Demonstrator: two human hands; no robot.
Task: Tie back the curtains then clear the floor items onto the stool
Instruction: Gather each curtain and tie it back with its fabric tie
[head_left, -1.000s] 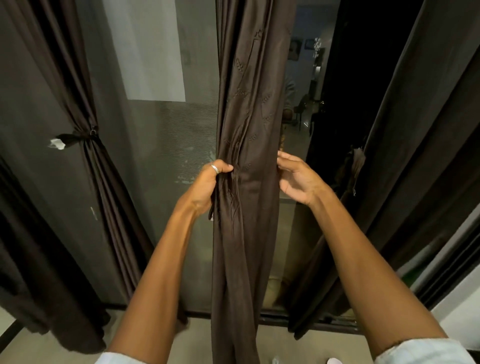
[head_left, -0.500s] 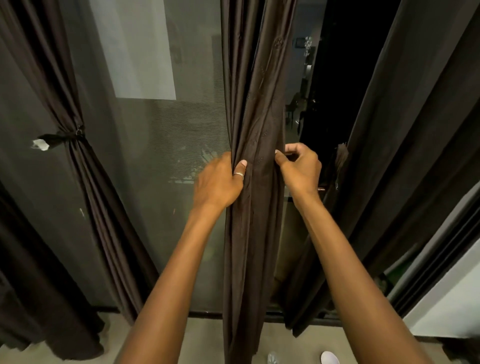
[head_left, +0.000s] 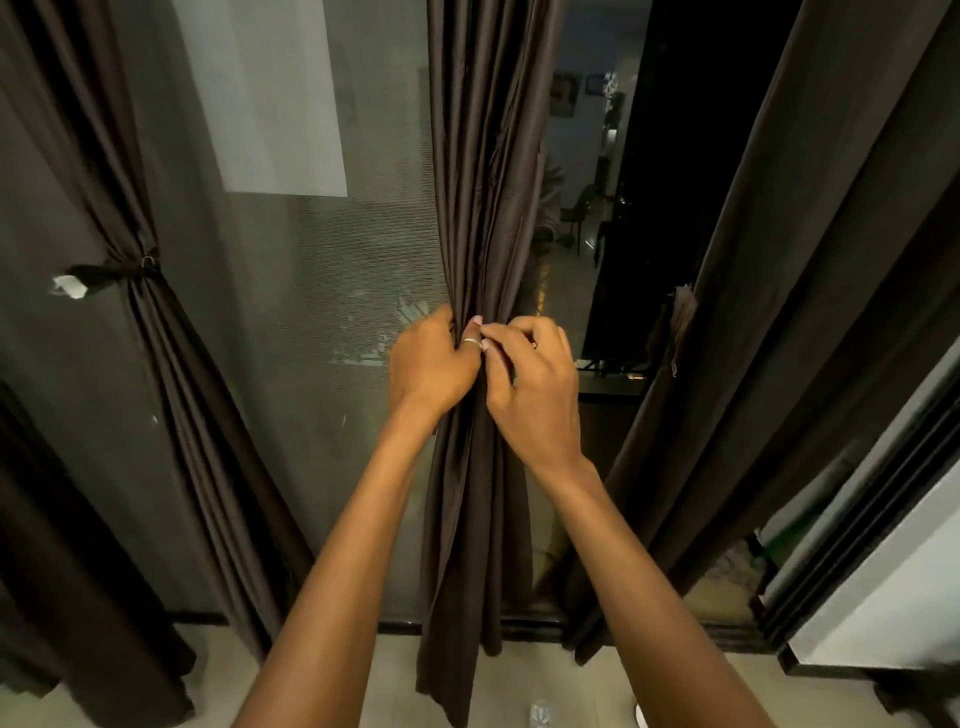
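Note:
A dark brown middle curtain (head_left: 485, 156) hangs straight down in front of me, bunched into a narrow column. My left hand (head_left: 431, 364), wearing a ring, grips the bunch from its left side. My right hand (head_left: 535, 384) is closed over the bunch from the right, its fingertips touching the left thumb. A second brown curtain (head_left: 156, 364) at the left is cinched by a dark tie-back (head_left: 111, 270). At the right hangs a third curtain (head_left: 810, 312), loose. The stool is not in view.
A screened glass pane (head_left: 322, 291) stands behind the curtains, with a dark window sill track (head_left: 524, 623) along the floor. Pale floor (head_left: 332, 691) lies below; a small clear item (head_left: 541, 714) and a white object (head_left: 640, 717) show at the bottom edge.
Both hands have come together around the middle curtain, squeezing it into a tighter bunch; the right hand moved left over the fabric until its fingers met the left thumb.

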